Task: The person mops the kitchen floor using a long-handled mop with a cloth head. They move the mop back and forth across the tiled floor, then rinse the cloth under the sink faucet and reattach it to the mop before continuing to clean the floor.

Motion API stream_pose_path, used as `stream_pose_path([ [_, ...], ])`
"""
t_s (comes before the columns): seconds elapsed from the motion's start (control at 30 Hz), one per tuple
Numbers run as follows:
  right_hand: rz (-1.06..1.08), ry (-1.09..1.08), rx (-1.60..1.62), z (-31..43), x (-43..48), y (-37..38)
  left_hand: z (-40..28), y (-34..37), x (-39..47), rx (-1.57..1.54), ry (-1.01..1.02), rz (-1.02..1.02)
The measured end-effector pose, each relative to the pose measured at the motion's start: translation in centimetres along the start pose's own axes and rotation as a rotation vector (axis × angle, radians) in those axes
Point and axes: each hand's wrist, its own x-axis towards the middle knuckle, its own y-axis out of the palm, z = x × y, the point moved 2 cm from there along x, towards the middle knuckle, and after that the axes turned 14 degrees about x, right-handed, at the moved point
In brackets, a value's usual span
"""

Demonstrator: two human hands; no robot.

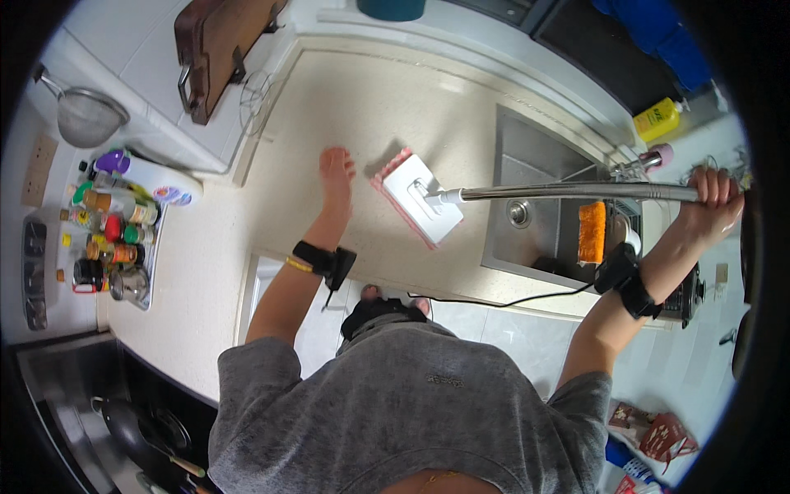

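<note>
A flat mop with a white plate-like head [419,194] and a pink-edged pad under it lies at a slant on the cream countertop [364,92]. Its shiny metal pole [555,191] runs right, passing above the stainless steel sink [524,238]. Around the pole's far right part my right hand [713,200] is closed. My left hand [337,170] is over the counter, left of the mop head and apart from it. Nothing shows in this hand, and its fingers are loosely bent with small gaps. Both wrists wear black strapped devices.
An orange sponge cloth [591,233] hangs at the sink, near the faucet [642,162]. A yellow bottle [657,120] stands behind. Bottles and jars [117,228] crowd a tray at left. A wok [133,432] sits lower left. A black cable [494,304] crosses the counter's front edge.
</note>
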Motion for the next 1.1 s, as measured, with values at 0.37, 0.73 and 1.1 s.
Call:
stream_pose_path([
  [0.37, -0.364, -0.448, 0.277, 13.5, -12.5, -14.7, -2.6, 10.5, -4.7, -0.485, 0.251, 0.899],
  [0.73, -1.075, -0.175, 0.198, 17.4, -33.2, -27.4, -11.8, 21.8, -14.3, 0.491, 0.861, 0.613],
  [1.1, -1.086, 0.181, 0.735, 6.6, -38.0, -32.6, -12.8, 27.5, -36.8, -0.003, 1.477, 0.347],
])
